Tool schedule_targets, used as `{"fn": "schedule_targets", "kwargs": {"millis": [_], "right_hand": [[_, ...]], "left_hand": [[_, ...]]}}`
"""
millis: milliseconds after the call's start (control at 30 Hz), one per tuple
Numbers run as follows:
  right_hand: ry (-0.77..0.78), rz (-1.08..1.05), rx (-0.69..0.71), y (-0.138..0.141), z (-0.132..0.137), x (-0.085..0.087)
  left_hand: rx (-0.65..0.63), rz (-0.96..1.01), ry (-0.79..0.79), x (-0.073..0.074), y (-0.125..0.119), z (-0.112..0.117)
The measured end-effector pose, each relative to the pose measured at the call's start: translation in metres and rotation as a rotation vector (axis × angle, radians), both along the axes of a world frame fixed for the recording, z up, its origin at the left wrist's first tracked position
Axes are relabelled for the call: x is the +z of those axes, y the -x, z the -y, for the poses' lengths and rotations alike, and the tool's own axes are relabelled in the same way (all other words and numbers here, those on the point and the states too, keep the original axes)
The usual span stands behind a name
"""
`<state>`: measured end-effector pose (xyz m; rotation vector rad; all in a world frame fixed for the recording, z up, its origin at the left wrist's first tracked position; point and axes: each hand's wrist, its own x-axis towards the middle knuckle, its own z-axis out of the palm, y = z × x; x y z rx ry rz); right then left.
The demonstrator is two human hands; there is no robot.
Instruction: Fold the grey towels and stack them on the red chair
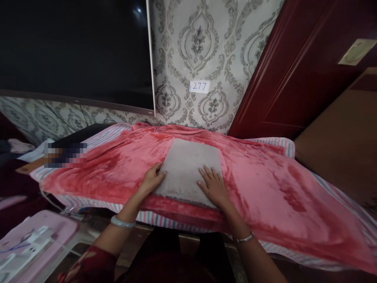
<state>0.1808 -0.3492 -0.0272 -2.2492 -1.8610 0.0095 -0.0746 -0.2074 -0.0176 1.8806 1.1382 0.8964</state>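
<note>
A grey, soft-looking rectangular cloth [185, 169] lies flat on a pink-red plush blanket [259, 184]. My right hand [214, 185] rests palm down on the cloth's right part, its fingers spread. At the left edge of the cloth is my left hand [153, 179]. Its thumb lies on the cloth, apart from the fingers, which are stretched along the edge and partly hidden. Neither hand shows a grip on anything. The cloth's near edge looks slightly ruffled.
Under the blanket a striped sheet [173, 221] covers the table. A large dark screen [76, 51] hangs behind at left. To the right are a dark red door [291, 82] and a brown cardboard box [341, 137]. A pink plastic lid [55, 222] sits low at left.
</note>
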Motion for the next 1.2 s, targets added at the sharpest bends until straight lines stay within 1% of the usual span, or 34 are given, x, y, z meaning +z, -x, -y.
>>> {"fn": "schedule_targets", "kwargs": {"millis": [67, 100, 167, 233, 267, 333, 400, 467, 600, 667, 733, 800, 900, 967, 1033, 1133, 1200], "right_hand": [[-0.012, 0.000, 0.001, 0.000, 0.000, -0.001], [-0.021, 0.000, 0.002, 0.000, -0.001, -0.001], [-0.040, 0.004, 0.008, 0.001, -0.001, -0.003], [-0.051, 0.007, 0.012, 0.001, -0.001, -0.004], [-0.047, 0.005, 0.012, 0.000, -0.001, -0.005], [-0.020, -0.012, 0.012, -0.002, -0.003, -0.004], [0.009, -0.044, 0.014, -0.007, -0.008, 0.000], [0.000, -0.064, 0.019, -0.013, -0.019, 0.007], [-0.042, -0.028, -0.003, -0.025, -0.053, 0.028], [-0.019, -0.003, -0.028, -0.030, -0.072, 0.033], [0.011, 0.015, -0.017, -0.035, -0.086, 0.031], [0.016, 0.028, 0.025, -0.039, -0.095, 0.023], [-0.012, 0.030, 0.071, -0.047, -0.099, 0.009], [-0.017, 0.022, 0.082, -0.056, -0.102, 0.005], [-0.008, 0.009, 0.063, -0.069, -0.106, 0.005], [-0.001, -0.024, -0.037, -0.089, -0.114, 0.005], [-0.018, -0.040, -0.091, -0.100, -0.118, 0.002]], "left_hand": [[-0.017, 0.151, 0.180, 0.004, 0.007, -0.001], [-0.025, 0.193, 0.243, 0.006, 0.010, -0.001], [-0.036, 0.219, 0.294, 0.006, 0.015, -0.001], [-0.045, 0.186, 0.246, 0.004, 0.017, -0.004], [-0.059, 0.146, 0.183, 0.002, 0.016, -0.006], [-0.084, 0.008, -0.018, 0.001, 0.010, -0.011], [-0.107, -0.176, -0.229, 0.004, -0.004, -0.017], [-0.157, -0.341, -0.348, 0.013, -0.026, -0.024], [-0.286, -0.571, -0.394, 0.040, -0.085, -0.043], [-0.307, -0.643, -0.401, 0.048, -0.112, -0.051], [-0.323, -0.677, -0.403, 0.046, -0.129, -0.057], [-0.324, -0.697, -0.422, 0.036, -0.137, -0.059], [-0.298, -0.723, -0.492, 0.018, -0.138, -0.058], [-0.286, -0.732, -0.525, 0.012, -0.137, -0.056], [-0.288, -0.737, -0.522, 0.012, -0.136, -0.056], [-0.303, -0.745, -0.500, 0.017, -0.136, -0.055], [-0.306, -0.748, -0.497, 0.019, -0.136, -0.054]]}}
